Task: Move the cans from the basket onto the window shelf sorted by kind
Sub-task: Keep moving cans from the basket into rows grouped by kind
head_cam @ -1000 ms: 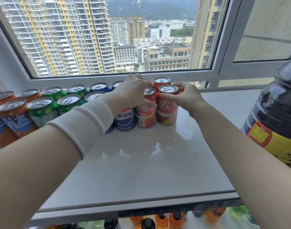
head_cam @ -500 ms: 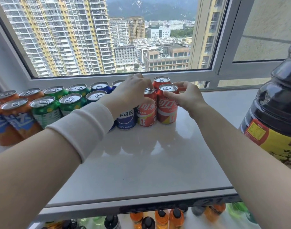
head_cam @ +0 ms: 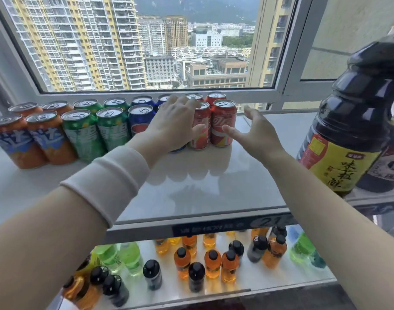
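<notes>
Two rows of cans stand on the white window shelf [head_cam: 202, 186], grouped by kind: orange cans [head_cam: 48, 135] at the left, then green cans [head_cam: 112, 126], blue cans [head_cam: 141, 119] and red cans [head_cam: 224, 124] at the right. My left hand [head_cam: 173, 124] lies over the cans where blue meets red, fingers spread across their tops, thumb against a red can; it hides part of them. My right hand [head_cam: 256, 135] hovers open just right of the rightmost red can, not touching it. No basket is in view.
A big dark bottle with a yellow label [head_cam: 348, 130] stands at the shelf's right end, a second dark bottle behind it. Below the shelf edge, a lower ledge [head_cam: 247, 285] carries several small orange, green and dark bottles. The window frame runs right behind the cans.
My right hand has let go of the rightmost red can and drawn back, fingers apart. My left hand's fingers have spread flat over the cans. The view has tilted down.
</notes>
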Demonstrator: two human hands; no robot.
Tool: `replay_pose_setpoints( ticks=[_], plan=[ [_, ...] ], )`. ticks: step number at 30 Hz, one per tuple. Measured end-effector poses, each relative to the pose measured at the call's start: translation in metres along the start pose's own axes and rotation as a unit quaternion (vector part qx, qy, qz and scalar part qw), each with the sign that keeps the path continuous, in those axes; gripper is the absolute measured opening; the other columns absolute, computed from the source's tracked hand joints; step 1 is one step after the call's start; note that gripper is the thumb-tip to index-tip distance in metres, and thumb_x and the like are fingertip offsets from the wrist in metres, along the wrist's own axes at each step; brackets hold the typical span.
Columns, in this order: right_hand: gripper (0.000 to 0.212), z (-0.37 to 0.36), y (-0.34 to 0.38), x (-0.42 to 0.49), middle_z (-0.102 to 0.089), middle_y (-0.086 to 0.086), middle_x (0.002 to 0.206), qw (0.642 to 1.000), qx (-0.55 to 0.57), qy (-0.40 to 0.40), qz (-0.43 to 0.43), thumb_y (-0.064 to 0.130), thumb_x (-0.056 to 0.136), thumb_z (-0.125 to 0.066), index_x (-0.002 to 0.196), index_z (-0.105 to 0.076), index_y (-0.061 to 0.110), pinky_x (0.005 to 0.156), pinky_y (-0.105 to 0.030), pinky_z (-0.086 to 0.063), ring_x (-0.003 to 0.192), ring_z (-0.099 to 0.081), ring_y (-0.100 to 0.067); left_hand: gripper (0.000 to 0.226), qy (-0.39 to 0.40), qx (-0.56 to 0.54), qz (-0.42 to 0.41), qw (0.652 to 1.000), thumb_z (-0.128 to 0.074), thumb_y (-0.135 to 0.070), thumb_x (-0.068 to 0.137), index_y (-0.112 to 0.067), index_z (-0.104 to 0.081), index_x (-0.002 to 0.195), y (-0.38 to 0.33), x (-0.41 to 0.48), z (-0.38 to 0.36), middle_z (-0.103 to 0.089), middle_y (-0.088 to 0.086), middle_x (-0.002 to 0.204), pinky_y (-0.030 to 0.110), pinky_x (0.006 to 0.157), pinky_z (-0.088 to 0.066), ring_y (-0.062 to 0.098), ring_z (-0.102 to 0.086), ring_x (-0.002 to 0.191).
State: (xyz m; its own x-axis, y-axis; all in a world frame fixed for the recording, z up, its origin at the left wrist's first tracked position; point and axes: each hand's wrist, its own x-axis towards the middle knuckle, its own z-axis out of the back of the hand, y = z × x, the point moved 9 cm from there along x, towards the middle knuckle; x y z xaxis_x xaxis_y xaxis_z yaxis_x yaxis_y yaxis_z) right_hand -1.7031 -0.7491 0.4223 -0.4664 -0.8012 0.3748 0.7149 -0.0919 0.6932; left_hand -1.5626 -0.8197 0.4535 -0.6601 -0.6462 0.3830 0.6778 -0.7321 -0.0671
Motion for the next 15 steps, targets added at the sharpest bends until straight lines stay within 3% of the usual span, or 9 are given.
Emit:
replay_pose_setpoints(
  ticks=[6,12,15],
  plan=[
    [0.067,0.002,0.009,-0.069,-0.041,-0.008,0.144,0.994,-0.07,-0.048,0.072,0.036,0.086,-0.062,0.141,-0.035,0.008,0.107,-0.021,-0.023,0.137,-0.032,-0.018,0.05,-0.054,-0.063,-0.02,0.996,-0.055,-0.035,0.09,-0.013,-0.044,0.133,-0.006,-0.06,-0.002,-0.045,0.009,0.137,0.037,0.11,-0.023,0.025,-0.03,0.132],
    [0.057,0.0,0.02,-0.138,-0.047,-0.011,0.139,0.986,-0.058,-0.07,0.138,0.028,0.087,-0.062,0.135,-0.042,0.004,0.099,-0.005,-0.016,0.136,-0.035,-0.021,0.044,-0.099,-0.094,-0.017,0.991,-0.057,-0.028,0.088,-0.011,-0.052,0.128,-0.021,-0.126,-0.005,-0.047,0.008,0.136,0.032,0.109,-0.021,0.026,-0.034,0.129],
    [0.055,-0.008,0.016,-0.173,-0.051,-0.013,0.134,0.984,-0.052,-0.052,0.16,0.029,0.087,-0.061,0.132,-0.045,0.001,0.1,-0.008,-0.02,0.133,-0.04,-0.025,0.04,-0.113,-0.091,-0.007,0.989,-0.053,-0.029,0.087,-0.008,-0.056,0.121,-0.028,-0.163,-0.005,-0.053,0.011,0.13,0.032,0.107,-0.025,0.028,-0.04,0.126]
  ],
)
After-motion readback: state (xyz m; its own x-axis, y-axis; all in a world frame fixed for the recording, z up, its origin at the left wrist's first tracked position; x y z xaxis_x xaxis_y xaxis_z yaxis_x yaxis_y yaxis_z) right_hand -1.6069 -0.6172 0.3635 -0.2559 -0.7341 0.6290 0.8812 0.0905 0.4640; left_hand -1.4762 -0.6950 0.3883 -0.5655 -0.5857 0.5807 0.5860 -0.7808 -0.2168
